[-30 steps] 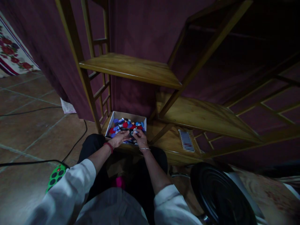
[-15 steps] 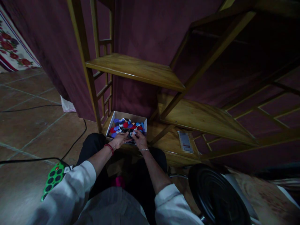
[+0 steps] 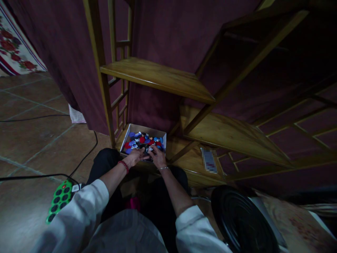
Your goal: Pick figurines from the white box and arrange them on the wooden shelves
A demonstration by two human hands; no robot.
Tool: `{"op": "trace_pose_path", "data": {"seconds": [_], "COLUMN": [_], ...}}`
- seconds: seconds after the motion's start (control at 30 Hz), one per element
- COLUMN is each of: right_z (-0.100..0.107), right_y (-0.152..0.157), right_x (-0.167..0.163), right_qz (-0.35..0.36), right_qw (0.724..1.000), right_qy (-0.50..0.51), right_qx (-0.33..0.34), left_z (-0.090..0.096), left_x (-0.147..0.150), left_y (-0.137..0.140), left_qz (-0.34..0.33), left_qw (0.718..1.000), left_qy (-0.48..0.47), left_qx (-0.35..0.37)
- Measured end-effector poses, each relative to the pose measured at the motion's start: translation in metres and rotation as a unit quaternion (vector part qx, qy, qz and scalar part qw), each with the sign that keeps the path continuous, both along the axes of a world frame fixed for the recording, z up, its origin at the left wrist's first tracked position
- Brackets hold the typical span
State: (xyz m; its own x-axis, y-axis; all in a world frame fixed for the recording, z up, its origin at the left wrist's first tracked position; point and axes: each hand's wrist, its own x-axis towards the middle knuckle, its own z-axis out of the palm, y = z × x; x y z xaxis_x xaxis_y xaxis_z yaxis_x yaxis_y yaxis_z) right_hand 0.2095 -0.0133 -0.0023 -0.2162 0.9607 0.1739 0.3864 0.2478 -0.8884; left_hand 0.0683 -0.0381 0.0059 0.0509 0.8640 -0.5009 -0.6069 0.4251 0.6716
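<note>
A shallow cardboard box (image 3: 159,133) stands on the low shelf before my knees. Several small figurines (image 3: 142,139) with red, blue and purple round parts lie jumbled inside it. My left hand (image 3: 137,156), wearing a red bead bracelet, is over the box's near left part, its fingers curled by something dark that I cannot make out. Close beside it, at the near right corner, my right hand (image 3: 158,157) pinches a small pale piece (image 3: 150,149). The hands hide the box's near edge and some of the figurines.
Wooden shelving (image 3: 158,79) rises around the box, one board overhanging it. A blurred flat packet (image 3: 209,160) lies on the low shelf to the right. A black round stool (image 3: 243,218) stands near my right arm. A green power strip (image 3: 61,198) and cables lie on the floor at left.
The view has shifted slightly. My hands stay together over the box, and the right fingers have moved only a little around the pale piece.
</note>
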Motion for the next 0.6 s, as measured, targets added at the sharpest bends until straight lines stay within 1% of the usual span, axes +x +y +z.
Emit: {"op": "trace_pose_path", "data": {"seconds": [0.17,0.43,0.6], "right_z": [0.007,0.013,0.009], "right_y": [0.000,-0.002,-0.002], "right_x": [0.000,-0.001,-0.003], "right_qz": [0.014,0.011,0.004], "right_qw": [1.000,1.000,0.999], "right_qy": [0.013,-0.006,-0.032], "right_qx": [-0.009,-0.011,0.018], "left_z": [0.001,0.000,-0.003], "left_x": [-0.002,-0.003,-0.002], "left_y": [0.000,-0.001,-0.002], "left_qz": [-0.015,-0.022,-0.017], "left_qw": [1.000,1.000,1.000], "left_qy": [-0.005,-0.010,-0.008], "left_qx": [-0.002,0.003,0.017]}}
